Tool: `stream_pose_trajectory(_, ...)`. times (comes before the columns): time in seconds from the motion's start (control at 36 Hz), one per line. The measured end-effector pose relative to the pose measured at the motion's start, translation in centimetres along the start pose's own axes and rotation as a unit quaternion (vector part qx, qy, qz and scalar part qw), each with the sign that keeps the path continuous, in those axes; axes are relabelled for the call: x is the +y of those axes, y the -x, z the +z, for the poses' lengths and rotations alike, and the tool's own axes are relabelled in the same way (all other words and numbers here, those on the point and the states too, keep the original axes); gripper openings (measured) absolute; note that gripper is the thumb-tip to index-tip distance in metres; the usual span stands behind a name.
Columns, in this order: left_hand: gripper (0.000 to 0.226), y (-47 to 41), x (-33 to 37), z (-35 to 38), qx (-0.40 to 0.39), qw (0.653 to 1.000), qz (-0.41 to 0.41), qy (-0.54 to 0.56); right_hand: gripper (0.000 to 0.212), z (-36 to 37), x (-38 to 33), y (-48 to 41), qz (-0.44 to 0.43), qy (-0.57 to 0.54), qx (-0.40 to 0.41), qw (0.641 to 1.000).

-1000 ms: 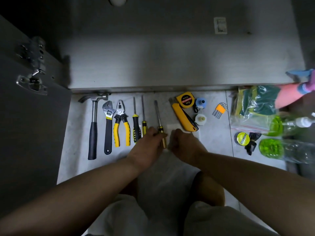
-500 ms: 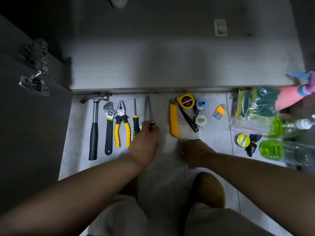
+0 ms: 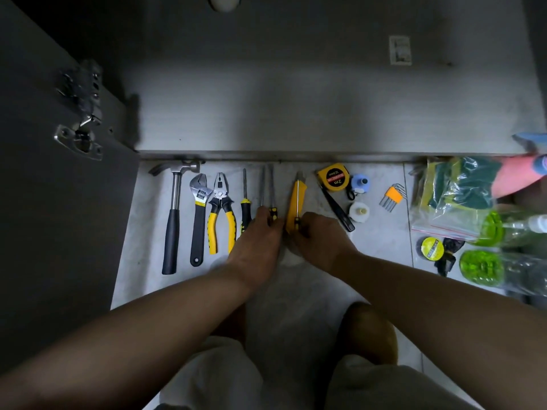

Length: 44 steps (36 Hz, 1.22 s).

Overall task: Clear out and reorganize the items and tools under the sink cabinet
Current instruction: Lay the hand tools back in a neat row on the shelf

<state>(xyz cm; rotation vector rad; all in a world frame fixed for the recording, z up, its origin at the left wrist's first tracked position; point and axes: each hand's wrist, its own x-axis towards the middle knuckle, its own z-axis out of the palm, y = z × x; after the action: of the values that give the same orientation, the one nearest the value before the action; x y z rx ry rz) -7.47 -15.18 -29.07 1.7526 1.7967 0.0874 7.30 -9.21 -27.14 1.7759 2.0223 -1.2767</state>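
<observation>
Right hand (image 3: 321, 241) pinches the handle of a thin screwdriver (image 3: 297, 199), whose shaft lies along the yellow utility knife (image 3: 291, 211) just past the fingertips. Left hand (image 3: 257, 244) is right beside it, fingers down on the handles of two slim screwdrivers (image 3: 271, 187). Gripping or just nudging, can't tell. They look light and stiff but probably roll easily, so I'd grab the handle, not the slick shaft.

Hammer (image 3: 174, 214): black grip, silver head. Wrench (image 3: 199, 214): silver head, black handle, yellow band. Pliers (image 3: 221, 223): yellow-black handles. Paired screwdrivers (image 3: 270, 190): black-yellow handles. Thin screwdriver (image 3: 297, 196): silver shaft. Utility knife (image 3: 293, 208): yellow. Tape measure (image 3: 333, 176): yellow, black-red label. Hex keys (image 3: 392, 196): orange holder. Bottles (image 3: 481, 266): bright green. Floor (image 3: 381, 241): pale grey marbled tile.
</observation>
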Motion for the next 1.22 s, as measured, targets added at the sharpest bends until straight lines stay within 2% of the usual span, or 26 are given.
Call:
stream_pose_trajectory(0.25,0.039,-0.1,-0.7,-0.2,0.032,0.998,0.008,-0.048,0.014,0.0,-2.3,-2.7,0.022,0.002,0.005,1.000)
stream_pose_trajectory(0.36,0.033,0.0,-0.9,-0.6,0.044,0.998,0.005,-0.036,0.012,0.5,-2.5,-2.8,0.024,-0.025,0.019,0.999)
stream_pose_trajectory(0.44,0.036,0.1,-0.9,-0.6,0.037,0.999,0.013,-0.036,0.019,0.8,-2.1,-2.4,0.027,-0.027,0.023,0.999)
stream_pose_trajectory(0.53,0.042,0.0,-0.8,-0.7,0.030,0.999,0.019,-0.029,0.036,0.8,-1.2,-1.9,0.052,0.007,0.039,0.998)
stream_pose_trajectory(0.61,0.042,0.0,-0.6,-0.8,0.016,1.000,0.012,-0.021,0.034,0.5,-0.3,-1.4,0.074,0.016,0.038,0.996)
stream_pose_trajectory(0.78,0.046,-0.2,-0.3,-0.8,-0.011,1.000,-0.003,-0.004,0.053,0.8,-0.5,-0.9,0.069,0.087,0.049,0.993)
stream_pose_trajectory(0.92,0.041,-0.4,-0.2,-0.6,-0.024,0.999,-0.014,0.021,0.027,0.0,0.7,-0.5,0.079,0.156,0.060,0.983)
stream_pose_trajectory(1.03,0.047,-0.6,-0.2,-0.5,-0.025,1.000,-0.009,0.012,0.021,-0.4,1.1,-0.2,0.068,0.172,0.082,0.979)
stream_pose_trajectory(1.11,0.047,-0.6,0.0,-0.4,-0.021,1.000,-0.012,0.009,0.014,0.1,0.4,-0.3,0.027,0.153,0.090,0.984)
stream_pose_trajectory(1.17,0.045,-0.6,0.0,-0.4,-0.014,1.000,-0.008,0.009,0.018,0.9,-0.4,-0.9,-0.006,0.158,0.073,0.985)
stream_pose_trajectory(1.22,0.043,-0.5,0.0,-0.4,-0.009,1.000,-0.004,0.011,0.021,1.8,-1.3,-1.6,-0.002,0.159,0.060,0.985)
